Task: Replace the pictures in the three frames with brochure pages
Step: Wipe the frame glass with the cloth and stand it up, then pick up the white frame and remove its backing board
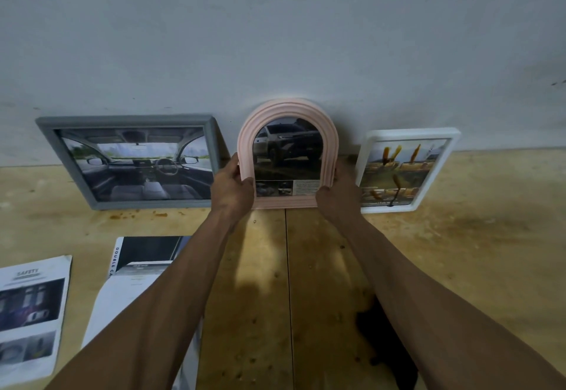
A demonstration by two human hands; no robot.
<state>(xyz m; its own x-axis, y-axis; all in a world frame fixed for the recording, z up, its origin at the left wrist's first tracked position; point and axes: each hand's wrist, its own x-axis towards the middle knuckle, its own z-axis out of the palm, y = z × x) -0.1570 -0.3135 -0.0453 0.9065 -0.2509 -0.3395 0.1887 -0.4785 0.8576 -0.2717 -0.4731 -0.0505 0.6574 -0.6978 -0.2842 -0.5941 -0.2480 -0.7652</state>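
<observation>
A pink arched frame (pixel 288 108) stands upright against the grey wall at the middle, showing a brochure page with an SUV. My left hand (pixel 231 189) grips its lower left side and my right hand (pixel 338 196) grips its lower right side. To the left leans a grey rectangular frame (pixel 62 157) holding a car-interior page. At the right leans a white frame (pixel 441 169) with a yellowish picture. Loose brochure pages lie near me at the left: a "SAFETY" page (pixel 29 313) and a stack (pixel 134 270) partly hidden under my left forearm.
The wooden tabletop (pixel 474 252) has a seam down the middle and stains. A dark patch (pixel 382 343) lies beside my right forearm. The grey wall (pixel 275 37) rises directly behind the frames.
</observation>
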